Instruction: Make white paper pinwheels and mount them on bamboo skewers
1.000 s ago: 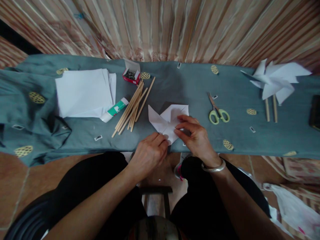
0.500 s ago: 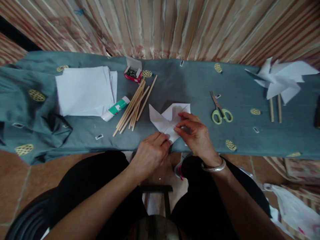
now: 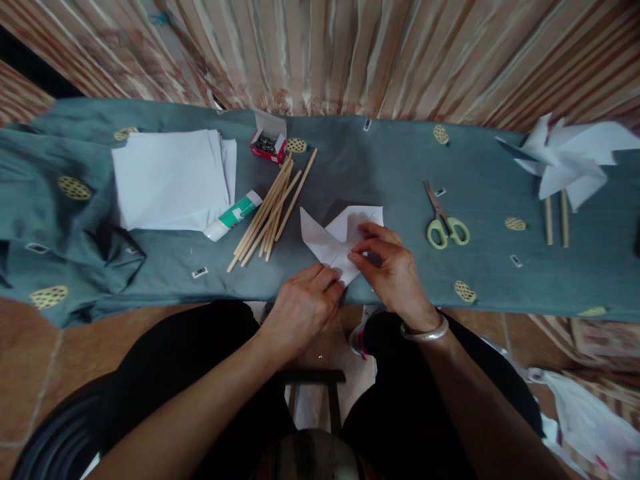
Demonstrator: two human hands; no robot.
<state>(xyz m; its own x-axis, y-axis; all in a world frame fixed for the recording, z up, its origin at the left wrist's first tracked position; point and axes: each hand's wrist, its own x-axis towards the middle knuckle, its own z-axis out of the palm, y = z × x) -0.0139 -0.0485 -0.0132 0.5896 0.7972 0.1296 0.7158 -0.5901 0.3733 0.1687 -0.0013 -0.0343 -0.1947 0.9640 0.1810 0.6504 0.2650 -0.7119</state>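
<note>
A white paper pinwheel (image 3: 326, 245), partly folded, lies near the front edge of the cloth-covered table. My left hand (image 3: 309, 299) is closed on its lower edge, with thumb and fingertips gripping the paper. Over the middle of the pinwheel, my right hand (image 3: 387, 267) pinches a paper flap near the centre between thumb and forefinger. Its other fingers rest over the right side of the sheet. Whether a small pin is also in that pinch cannot be made out. Green-handled scissors (image 3: 447, 230) lie to the right of my right hand.
Left of the pinwheel are wooden sticks (image 3: 270, 217), a glue tube (image 3: 233, 215), a red box of small metal pieces (image 3: 269, 147) and a stack of white paper (image 3: 170, 180). Finished-looking pinwheels (image 3: 567, 160) on two sticks lie at the far right. A curtain (image 3: 320, 53) hangs behind.
The view has shifted slightly, so the table things appear a little displaced. Both hands keep nearly the same hold on the paper pinwheel.
</note>
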